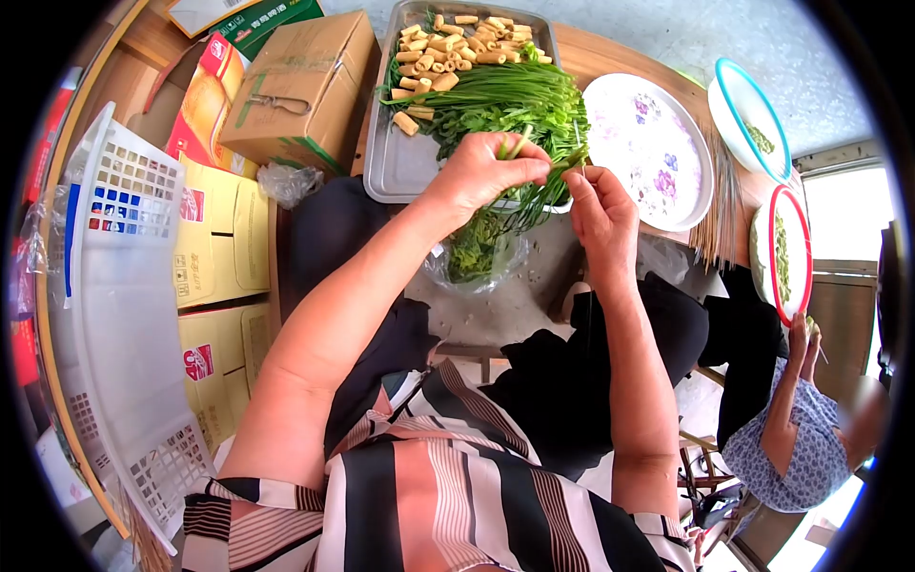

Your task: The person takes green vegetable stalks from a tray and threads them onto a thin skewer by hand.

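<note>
My left hand (488, 173) is closed on green stalks (516, 143) whose ends poke up above its fingers. Close beside it, my right hand (607, 212) pinches the leafy end of the greens between thumb and fingers. Both hands are over the near edge of a metal tray (389, 164). In the tray lies a heap of long-stemmed leafy greens (496, 100), with many short tan tubes (448, 52) behind it. Below the hands, a clear plastic bag (474, 255) holds leafy scraps.
A white flowered round tray (648, 143) sits right of the metal tray, beside thin sticks (722, 210). Farther right are a blue-rimmed basin (760, 133) and a red-rimmed basin (783, 248). Another person (791, 439) works there. Cardboard boxes (295, 91) and a white plastic basket (124, 286) stand left.
</note>
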Available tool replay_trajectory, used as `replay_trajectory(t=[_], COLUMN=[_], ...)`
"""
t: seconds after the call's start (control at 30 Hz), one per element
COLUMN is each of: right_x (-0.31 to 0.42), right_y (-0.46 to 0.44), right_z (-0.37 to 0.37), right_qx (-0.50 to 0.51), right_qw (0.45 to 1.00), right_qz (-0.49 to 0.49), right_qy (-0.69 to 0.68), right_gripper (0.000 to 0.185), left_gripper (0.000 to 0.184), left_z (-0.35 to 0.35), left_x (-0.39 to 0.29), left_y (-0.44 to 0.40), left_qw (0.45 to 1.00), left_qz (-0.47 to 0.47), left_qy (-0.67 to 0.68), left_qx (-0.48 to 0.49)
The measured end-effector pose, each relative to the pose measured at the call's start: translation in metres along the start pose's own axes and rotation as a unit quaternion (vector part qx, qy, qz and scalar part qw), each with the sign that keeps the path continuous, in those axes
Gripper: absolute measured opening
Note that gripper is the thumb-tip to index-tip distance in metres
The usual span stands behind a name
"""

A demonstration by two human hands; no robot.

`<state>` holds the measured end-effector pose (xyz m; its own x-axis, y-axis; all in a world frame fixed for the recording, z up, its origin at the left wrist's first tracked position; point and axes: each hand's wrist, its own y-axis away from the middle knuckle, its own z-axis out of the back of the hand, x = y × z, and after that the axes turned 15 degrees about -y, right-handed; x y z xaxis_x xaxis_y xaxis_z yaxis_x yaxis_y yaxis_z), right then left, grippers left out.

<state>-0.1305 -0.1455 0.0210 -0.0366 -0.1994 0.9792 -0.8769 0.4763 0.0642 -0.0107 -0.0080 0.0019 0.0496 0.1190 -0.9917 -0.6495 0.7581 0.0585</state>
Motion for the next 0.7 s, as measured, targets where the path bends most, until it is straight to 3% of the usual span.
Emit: replay_trajectory(t=[0.17,0.4,0.7], right_x=[0.013,0.008,0.009], right_y=[0.010,0.014,0.012], right_z=[-0.004,-0.005,-0.008], right_qx=[0.024,0.084,0.076], right_qw=[0.988,0.983,0.983], right_qz=[0.032,0.036,0.037], right_qy=[0.150,0.160,0.160], right_gripper=[0.014,0.011,0.011], left_gripper=[0.018,0.020,0.018], left_z=[0.018,0.020,0.018], left_x=[0.004,0.007,0.005], left_y=[-0.004,-0.005,-0.005], left_qw=[0.991,0.984,0.978], left_qz=[0.066,0.066,0.079], left_qy=[0.101,0.158,0.191], left_qx=[-0.055,-0.040,-0.032])
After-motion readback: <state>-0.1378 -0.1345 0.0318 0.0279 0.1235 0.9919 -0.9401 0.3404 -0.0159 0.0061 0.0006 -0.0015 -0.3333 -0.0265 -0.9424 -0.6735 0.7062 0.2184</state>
